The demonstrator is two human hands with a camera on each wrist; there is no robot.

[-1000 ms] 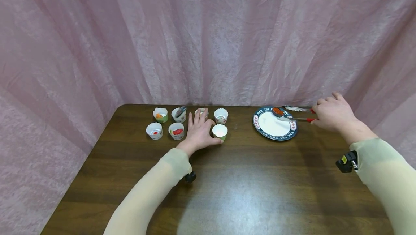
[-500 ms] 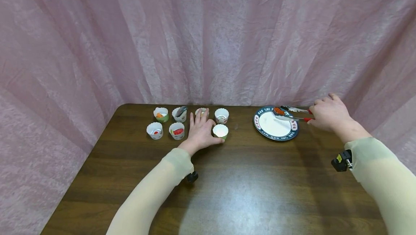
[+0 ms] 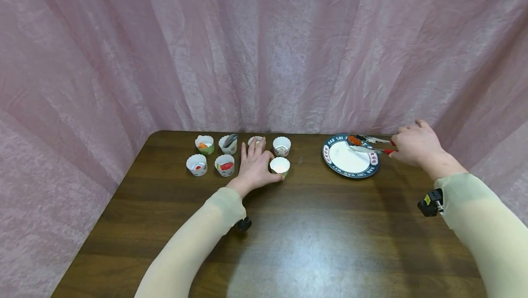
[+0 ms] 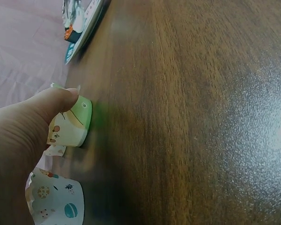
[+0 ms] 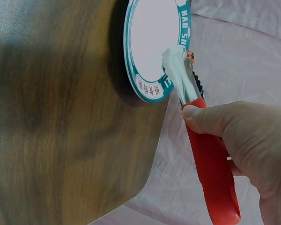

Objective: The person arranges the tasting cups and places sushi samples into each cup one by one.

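Observation:
My left hand [image 3: 253,168] bends its thumb and index finger round a green-and-white paper baking cup [image 3: 280,167]. In the left wrist view, the thumb presses near the cup's rim [image 4: 70,124]. The other fingers reach over another paper cup at the back, partly hiding it. At the right, my right hand [image 3: 416,144] grips metal tongs [image 5: 208,159] by their red handles. The tongs' tips point left over the plate [image 3: 349,162], one arm on either side of a dark sushi roll with orange topping [image 3: 354,140] at the plate's far rim.
Several paper baking cups stand in two rows at the table's far side: one with orange pieces [image 3: 202,146], one with a grey fish-like piece [image 3: 230,141], one with a red piece [image 3: 226,166]. A pink curtain [image 3: 264,50] hangs behind the wooden table [image 3: 321,224].
My right hand has moved slightly left, bringing the tongs' arms farther over the plate and round the sushi roll. My left hand stays at the green-and-white cup.

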